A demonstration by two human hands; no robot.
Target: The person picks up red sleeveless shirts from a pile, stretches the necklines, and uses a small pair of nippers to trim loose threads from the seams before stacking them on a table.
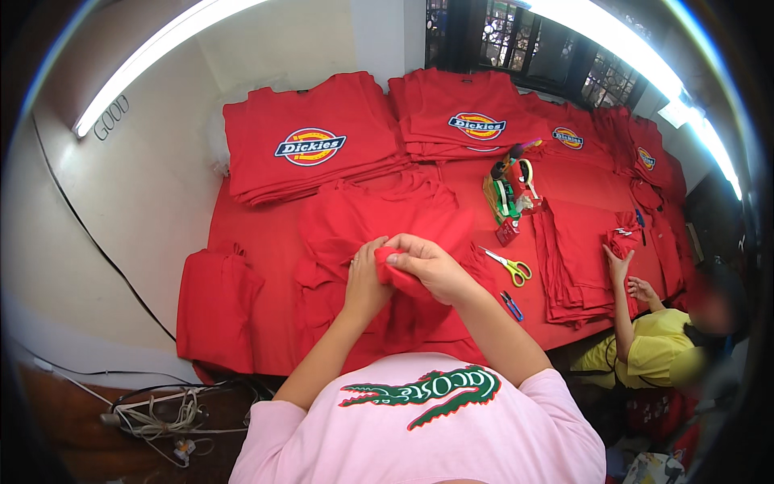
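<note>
Both hands, left hand and right hand, pinch a bunched red shirt on the red bench. Scissors lie just right of it, with stacked shirts behind.

The left hand hides its fingertips behind the bunched red cloth, so its grip is not clear. The right hand covers part of this cloth. The co-worker at the right is blurred and partly cut by the dark rim.
</note>
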